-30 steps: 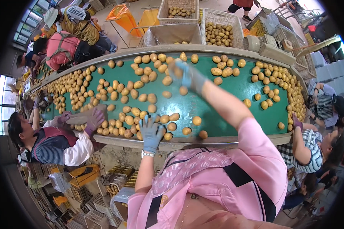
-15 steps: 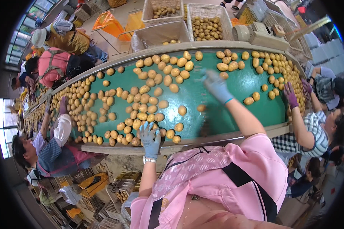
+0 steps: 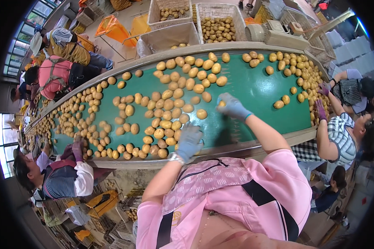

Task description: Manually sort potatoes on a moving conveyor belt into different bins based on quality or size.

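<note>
A long green conveyor belt [image 3: 257,89] carries many yellow-brown potatoes [image 3: 170,106]. My right hand [image 3: 233,108], in a blue-grey glove, reaches onto the middle of the belt with its fingers curled around one potato [image 3: 222,103]. My left hand [image 3: 190,140], gloved the same, rests with fingers apart at the belt's near edge, touching the potatoes piled there [image 3: 160,143]. It holds nothing. Pink sleeves and a patterned apron cover my arms and chest.
Other people work along the belt: one in a striped top at lower left [image 3: 64,180], one in a checked shirt with purple gloves at right [image 3: 336,133], others at the far left [image 3: 56,74]. Crates of potatoes [image 3: 220,27] stand behind the belt. Baskets sit on the floor below.
My right hand has drawn back from the far potato cluster toward the belt's middle and closed on a potato. The left hand stays at the near edge.
</note>
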Demonstrator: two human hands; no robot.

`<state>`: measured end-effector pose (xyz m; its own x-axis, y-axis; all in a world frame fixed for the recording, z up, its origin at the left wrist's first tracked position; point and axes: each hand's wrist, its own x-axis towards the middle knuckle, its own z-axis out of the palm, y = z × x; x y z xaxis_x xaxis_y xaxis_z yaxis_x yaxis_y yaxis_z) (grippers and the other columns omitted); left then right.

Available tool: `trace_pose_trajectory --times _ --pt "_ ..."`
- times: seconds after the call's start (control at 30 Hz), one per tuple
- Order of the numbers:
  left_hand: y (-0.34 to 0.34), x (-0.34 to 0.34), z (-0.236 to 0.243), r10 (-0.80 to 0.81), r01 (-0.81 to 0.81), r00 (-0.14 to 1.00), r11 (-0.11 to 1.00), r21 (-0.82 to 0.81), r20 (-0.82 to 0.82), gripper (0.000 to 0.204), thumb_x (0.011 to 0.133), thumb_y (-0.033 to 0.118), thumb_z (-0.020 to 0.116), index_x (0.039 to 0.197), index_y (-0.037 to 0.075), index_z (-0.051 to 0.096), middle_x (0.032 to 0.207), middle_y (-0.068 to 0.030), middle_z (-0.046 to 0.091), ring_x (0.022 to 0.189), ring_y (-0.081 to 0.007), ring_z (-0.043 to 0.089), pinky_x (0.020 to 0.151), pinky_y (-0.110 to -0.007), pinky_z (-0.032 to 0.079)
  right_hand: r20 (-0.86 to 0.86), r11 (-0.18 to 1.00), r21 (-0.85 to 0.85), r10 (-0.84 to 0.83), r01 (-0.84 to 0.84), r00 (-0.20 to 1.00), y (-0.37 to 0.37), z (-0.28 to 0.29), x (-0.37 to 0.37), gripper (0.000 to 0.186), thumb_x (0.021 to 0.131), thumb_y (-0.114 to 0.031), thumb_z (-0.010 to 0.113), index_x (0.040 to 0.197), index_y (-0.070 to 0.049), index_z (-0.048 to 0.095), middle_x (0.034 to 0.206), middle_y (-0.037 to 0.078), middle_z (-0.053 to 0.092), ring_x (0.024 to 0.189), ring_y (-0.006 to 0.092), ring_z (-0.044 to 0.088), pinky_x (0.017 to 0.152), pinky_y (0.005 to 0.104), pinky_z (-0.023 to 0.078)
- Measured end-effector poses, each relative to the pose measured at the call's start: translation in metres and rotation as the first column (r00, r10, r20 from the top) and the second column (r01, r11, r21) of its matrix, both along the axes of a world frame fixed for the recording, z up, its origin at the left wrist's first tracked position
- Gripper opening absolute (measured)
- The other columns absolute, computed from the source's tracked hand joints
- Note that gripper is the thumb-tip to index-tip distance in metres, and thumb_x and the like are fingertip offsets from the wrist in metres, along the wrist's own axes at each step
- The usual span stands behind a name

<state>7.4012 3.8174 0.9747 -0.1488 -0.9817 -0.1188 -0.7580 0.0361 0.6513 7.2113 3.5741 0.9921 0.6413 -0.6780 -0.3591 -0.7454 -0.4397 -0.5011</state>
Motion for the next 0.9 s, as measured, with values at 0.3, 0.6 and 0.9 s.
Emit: trace_pose_trajectory --times 0.3,0.6,0.9 --pt "0.132 0.238 -0.031 0.467 -0.586 0.621 0.810 -0.023 0.630 0.022 0.082 0.028 0.077 0.099 0.014 0.076 0.143 -0.0149 0.060 0.138 -0.0371 0.051 0.121 -0.057 0.034 -0.256 0.899 -0.256 -0.417 0.355 0.872 -0.247 -0.001 -0.054 0.065 0.094 -0.021 0.060 0.158 -0.022 0.049 0.166 0.023 0.039 0.153 0.0412 0.038 0.123 0.0442 0.038" --pt "0.179 0.241 -0.044 0.737 -0.727 0.551 0.654 -0.208 0.391 0.023 0.095 0.022 0.071 0.115 0.011 0.075 0.150 -0.0177 0.059 0.143 -0.0423 0.049 0.123 -0.058 0.032 -0.363 0.985 -0.089 -0.170 0.148 0.916 -0.203 -0.008 -0.034 0.073 0.088 -0.012 0.063 0.159 -0.025 0.045 0.160 0.029 0.041 0.144 0.0495 0.048 0.120 0.0519 0.043" --pt "0.099 0.141 -0.010 0.190 -0.227 0.970 0.933 -0.280 -0.154 0.028 0.088 0.020 0.073 0.116 0.015 0.073 0.142 -0.0093 0.064 0.138 -0.0366 0.053 0.116 -0.056 0.038 -0.135 0.970 -0.164 -0.204 0.182 0.970 0.087 -0.016 0.071 0.065 0.085 -0.015 0.071 0.148 -0.022 0.054 0.138 0.018 0.056 0.120 0.0431 0.064 0.099 0.0476 0.057"
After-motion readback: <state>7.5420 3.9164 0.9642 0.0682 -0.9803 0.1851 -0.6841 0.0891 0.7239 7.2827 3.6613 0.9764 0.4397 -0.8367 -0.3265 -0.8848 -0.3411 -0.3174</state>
